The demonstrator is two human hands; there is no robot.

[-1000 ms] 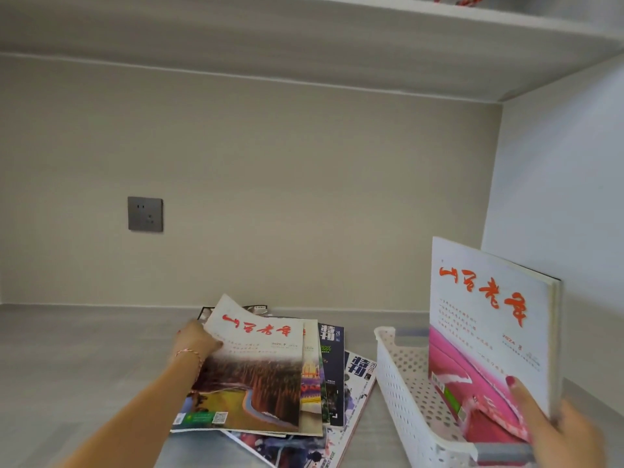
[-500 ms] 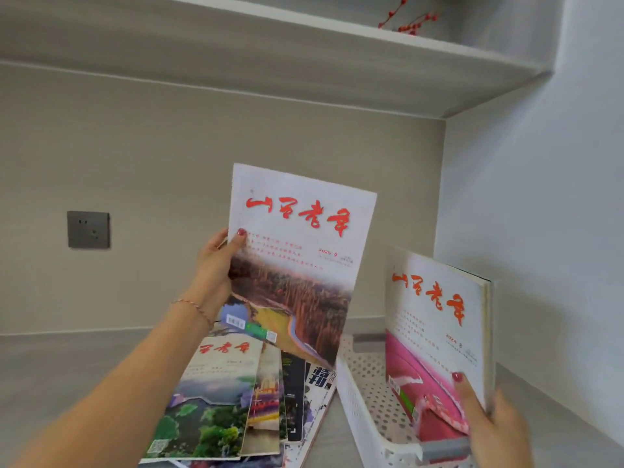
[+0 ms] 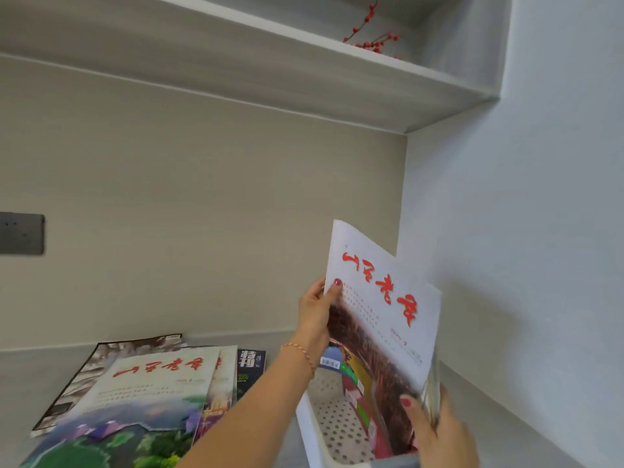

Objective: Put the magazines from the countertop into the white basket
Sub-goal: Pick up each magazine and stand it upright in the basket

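Note:
My left hand (image 3: 315, 310) grips the left edge of a white magazine with red lettering (image 3: 381, 309), standing upright over the white perforated basket (image 3: 332, 427) at the lower right. My right hand (image 3: 435, 430) holds the lower right of the upright magazines in the basket; the earlier one is mostly hidden behind the front magazine. A fanned pile of magazines (image 3: 152, 396) lies on the grey countertop (image 3: 20, 376) to the left of the basket.
The basket sits in the corner beside the right wall (image 3: 523, 265). A grey wall socket (image 3: 21, 234) is at the far left. A shelf (image 3: 304, 72) overhead carries a sprig of red berries (image 3: 371, 38).
My left hand lifted the top magazine off the pile and carried it right, against the magazine my right hand holds in the basket. The view has shifted to the right.

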